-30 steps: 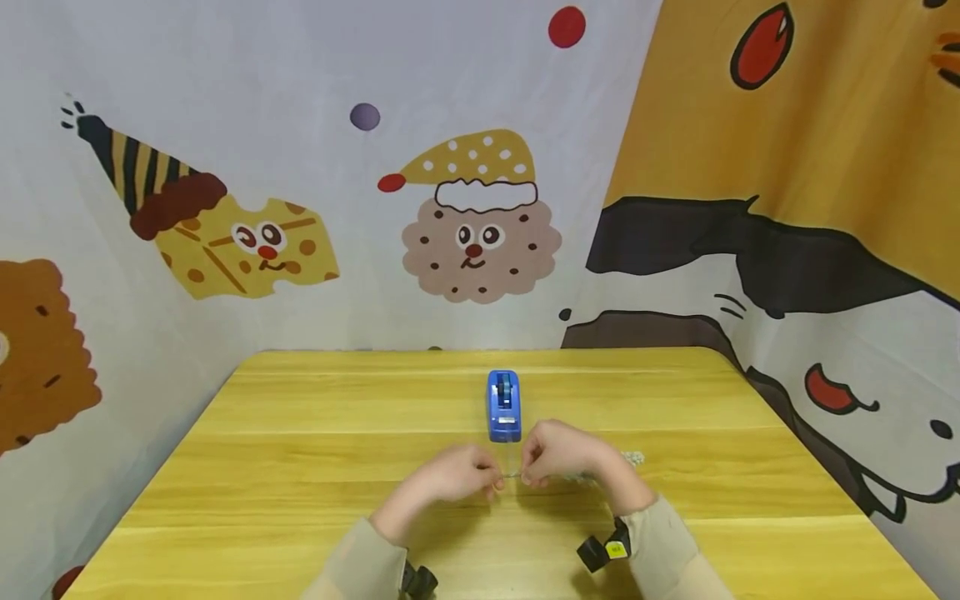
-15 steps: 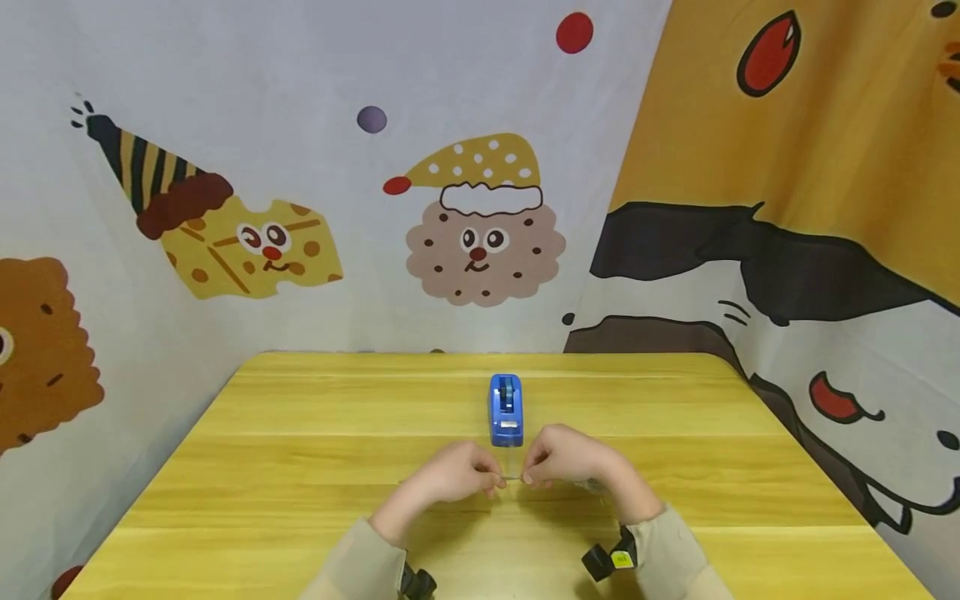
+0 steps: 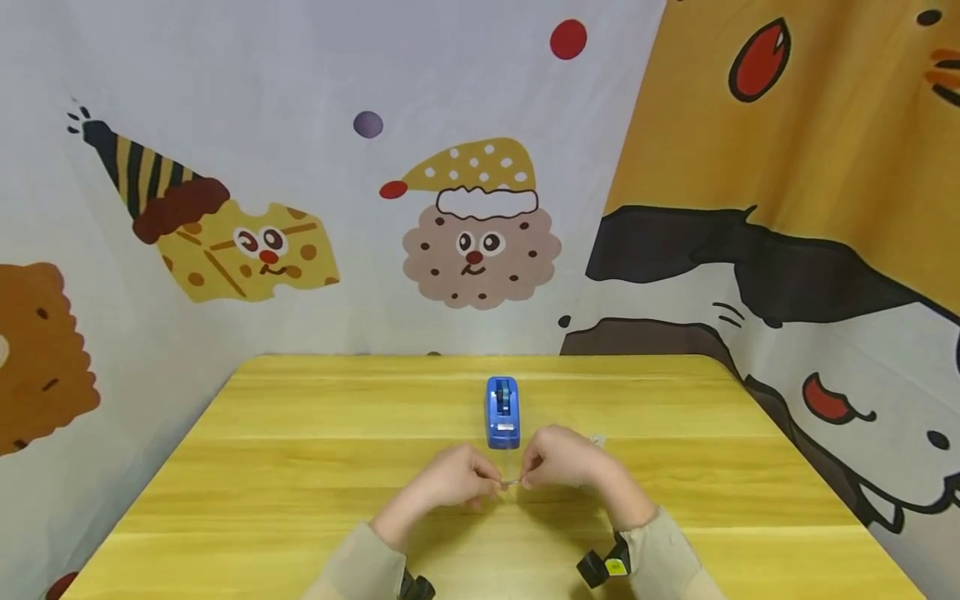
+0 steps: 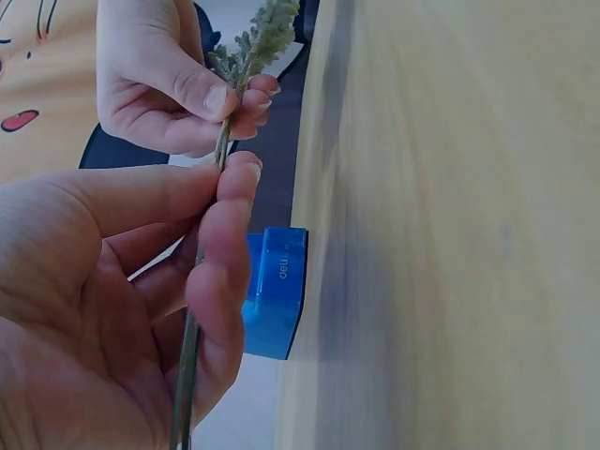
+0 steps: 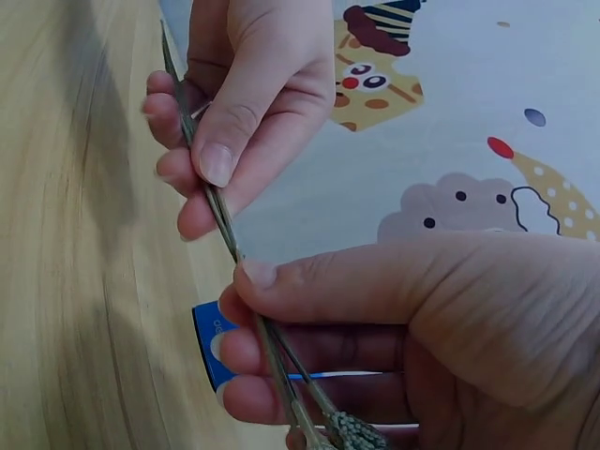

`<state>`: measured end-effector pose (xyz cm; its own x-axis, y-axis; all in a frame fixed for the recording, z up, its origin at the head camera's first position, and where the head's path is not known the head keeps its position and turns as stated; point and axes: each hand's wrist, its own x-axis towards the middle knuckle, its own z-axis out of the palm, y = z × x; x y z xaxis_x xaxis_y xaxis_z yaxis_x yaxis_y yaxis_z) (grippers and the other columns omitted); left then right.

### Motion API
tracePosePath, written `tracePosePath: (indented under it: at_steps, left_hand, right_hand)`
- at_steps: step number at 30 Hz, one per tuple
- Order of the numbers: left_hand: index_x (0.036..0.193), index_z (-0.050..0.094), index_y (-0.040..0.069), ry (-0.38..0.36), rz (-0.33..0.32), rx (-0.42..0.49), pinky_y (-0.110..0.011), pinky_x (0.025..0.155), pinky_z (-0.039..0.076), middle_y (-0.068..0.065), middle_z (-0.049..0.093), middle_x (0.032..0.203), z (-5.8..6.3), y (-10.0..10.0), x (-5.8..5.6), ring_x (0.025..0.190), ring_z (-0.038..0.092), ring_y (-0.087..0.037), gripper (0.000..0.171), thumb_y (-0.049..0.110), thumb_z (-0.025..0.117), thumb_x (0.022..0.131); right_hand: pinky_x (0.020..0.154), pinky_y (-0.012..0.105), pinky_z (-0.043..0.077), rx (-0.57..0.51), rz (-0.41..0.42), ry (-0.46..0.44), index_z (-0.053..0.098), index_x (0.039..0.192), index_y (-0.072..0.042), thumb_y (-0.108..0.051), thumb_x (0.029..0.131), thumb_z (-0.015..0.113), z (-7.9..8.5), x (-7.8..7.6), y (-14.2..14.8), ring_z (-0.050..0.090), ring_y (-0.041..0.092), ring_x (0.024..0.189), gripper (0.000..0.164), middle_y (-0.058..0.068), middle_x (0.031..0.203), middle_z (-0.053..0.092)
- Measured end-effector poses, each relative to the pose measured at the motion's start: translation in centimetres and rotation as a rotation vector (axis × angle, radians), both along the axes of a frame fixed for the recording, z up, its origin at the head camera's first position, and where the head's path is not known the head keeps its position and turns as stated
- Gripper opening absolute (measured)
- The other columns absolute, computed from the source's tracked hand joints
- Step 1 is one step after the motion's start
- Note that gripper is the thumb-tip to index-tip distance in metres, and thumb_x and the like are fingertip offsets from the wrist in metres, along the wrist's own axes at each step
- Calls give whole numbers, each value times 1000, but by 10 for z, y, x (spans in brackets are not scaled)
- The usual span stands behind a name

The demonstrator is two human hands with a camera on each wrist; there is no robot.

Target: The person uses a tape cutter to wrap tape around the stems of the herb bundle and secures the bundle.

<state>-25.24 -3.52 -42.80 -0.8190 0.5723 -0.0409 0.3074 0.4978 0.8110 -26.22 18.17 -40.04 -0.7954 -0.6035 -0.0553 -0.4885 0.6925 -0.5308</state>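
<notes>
Thin green stems (image 3: 512, 482) with pale green, grainy flower heads (image 4: 267, 37) are held crosswise between both hands. My left hand (image 3: 459, 477) pinches them between thumb and fingers, with the bare stem ends (image 4: 185, 384) running along its palm. Close to it, my right hand (image 3: 561, 457) pinches the stems nearer the heads, thumb on top in the right wrist view. A clear strip of tape (image 3: 512, 461) reaches from the blue tape dispenser (image 3: 502, 412) toward the stems between the hands. Whether tape and stems touch I cannot tell.
The wooden table (image 3: 300, 417) bears the dispenser just beyond my hands. A cartoon-printed cloth (image 3: 285, 125) hangs behind the table and along its sides. A black camera (image 3: 596, 568) is strapped to my right wrist, another (image 3: 416, 586) to the left.
Both hands keep pinching the stems in nearly the same place. The flower-head end has shifted from the right of my right wrist to a spot just behind that hand.
</notes>
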Motion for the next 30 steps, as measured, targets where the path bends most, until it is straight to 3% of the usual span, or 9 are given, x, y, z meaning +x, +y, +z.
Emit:
tracePosePath:
  at_steps: [11,18,25,30]
  left_hand:
    - [88,78,11,23,34,-1,-23,46,43,0,73,88,1,1,-1,51,63,-23,7,11,74,83]
    - [88,79,13,16,68,27,-22,43,43,1,73,90,-3,1,-1,47,61,-21,7,12,75,82]
    - [88,78,14,54,85,43,-25,54,42,2,73,93,-4,2,2,61,51,-11,8,12,76,80]
    - [89,78,14,64,87,66,-34,69,47,0,73,94,-3,2,4,75,58,-12,9,11,76,80]
  right_hand:
    - [57,23,47,35,20,68,69,68,-15,-8,74,76,0,0,-2,51,3,58,11,-14,65,59]
    - [55,22,45,-27,71,22,63,67,-14,-2,73,70,-4,-4,1,47,2,58,15,-12,65,55]
    - [52,21,46,-71,100,-84,69,74,-5,-6,84,66,-4,-6,9,50,3,54,12,-4,63,60]
    - [51,23,46,-81,55,-123,73,75,-3,-9,88,67,-1,-4,13,54,10,54,15,7,64,65]
